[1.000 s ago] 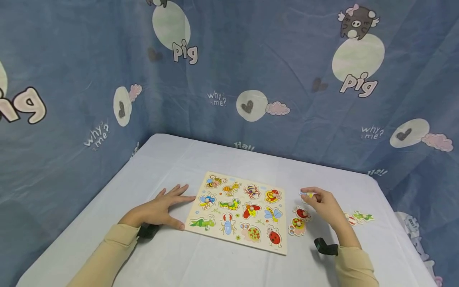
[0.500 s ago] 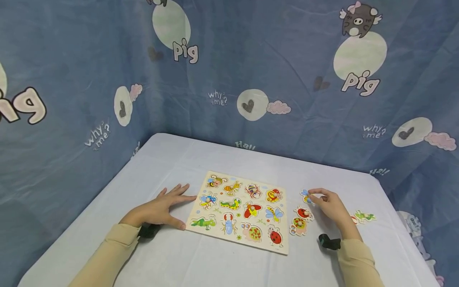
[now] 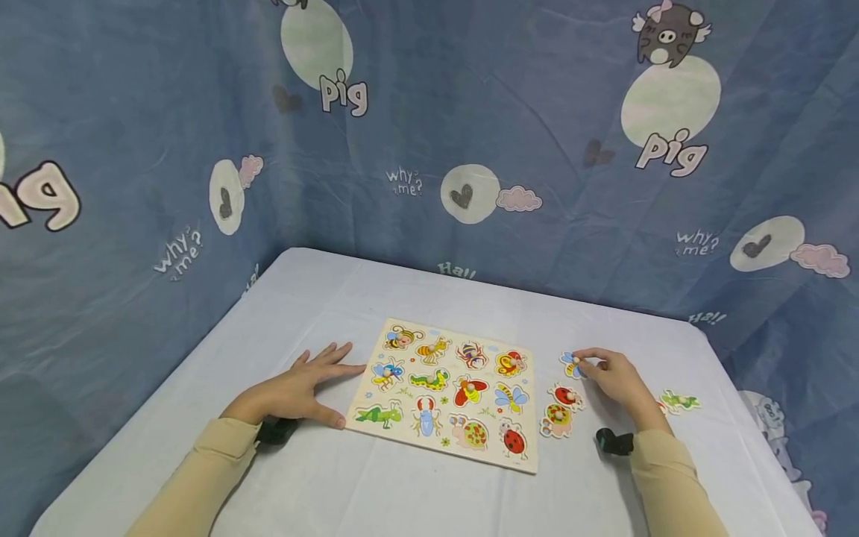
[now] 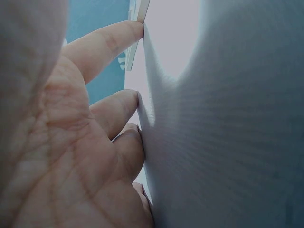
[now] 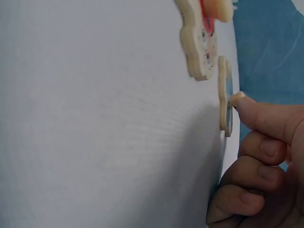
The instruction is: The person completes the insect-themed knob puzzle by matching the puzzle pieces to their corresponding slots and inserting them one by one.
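The wooden insect puzzle board [image 3: 409,391] lies on the white table, with knobbed pieces in several of its recesses. My left hand [image 3: 302,388] rests on the table with fingers spread, thumb and forefinger touching the board's left edge. To the right of the board, my right hand [image 3: 617,380] pinches the knob of a blue-winged dragonfly puzzle piece [image 3: 569,364]. In the right wrist view the thumb presses on that knob, and the other fingers are curled. The piece is level, at or just over the tabletop. A ladybug piece [image 3: 565,395] and a snail piece [image 3: 557,420] lie nearer me.
A green grasshopper piece [image 3: 681,400] lies right of my right wrist, beside another piece partly hidden by the wrist. Dark wrist cameras sit under both wrists. Blue patterned cloth [image 3: 403,112] hangs behind the table [image 3: 376,492].
My right hand has shifted slightly right, and the dragonfly piece, mostly covered by the fingers before, now shows its wings. The left hand and board stay in place.
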Available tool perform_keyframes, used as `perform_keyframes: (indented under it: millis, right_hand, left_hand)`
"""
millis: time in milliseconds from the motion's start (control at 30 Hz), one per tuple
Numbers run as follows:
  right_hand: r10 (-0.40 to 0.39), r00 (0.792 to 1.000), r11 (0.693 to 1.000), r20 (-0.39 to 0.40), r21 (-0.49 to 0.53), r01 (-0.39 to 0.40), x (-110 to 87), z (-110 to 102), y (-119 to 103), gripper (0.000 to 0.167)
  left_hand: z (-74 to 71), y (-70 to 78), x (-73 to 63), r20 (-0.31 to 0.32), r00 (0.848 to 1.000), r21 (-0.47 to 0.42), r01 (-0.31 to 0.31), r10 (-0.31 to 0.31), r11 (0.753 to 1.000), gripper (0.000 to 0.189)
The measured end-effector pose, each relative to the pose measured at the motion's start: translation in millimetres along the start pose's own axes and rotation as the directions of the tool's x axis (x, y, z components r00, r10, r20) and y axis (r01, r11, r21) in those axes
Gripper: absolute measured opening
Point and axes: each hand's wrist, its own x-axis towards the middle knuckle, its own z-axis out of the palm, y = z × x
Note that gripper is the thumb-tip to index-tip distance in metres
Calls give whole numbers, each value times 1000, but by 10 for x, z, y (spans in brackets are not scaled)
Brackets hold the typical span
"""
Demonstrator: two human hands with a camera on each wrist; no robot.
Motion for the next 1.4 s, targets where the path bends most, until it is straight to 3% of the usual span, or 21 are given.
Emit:
perform_keyframes:
  millis: [367,667,1400]
  right_hand:
    - [-42,999,999,-30,-30,41,97,48,13,28]
    - [-65,998,997,-19,-45,64,67,63,11,28]
    - [-56,998,998,-5,-28,55,31,18,32,25]
  left_hand:
    - [-7,1,9,3,1000,-6,-5,5,1000,98]
    - [-1,22,-13,2,1000,-17,-15,15,1000,97]
    - [-18,62,-10,-1,1000,-19,-7,7,1000,96]
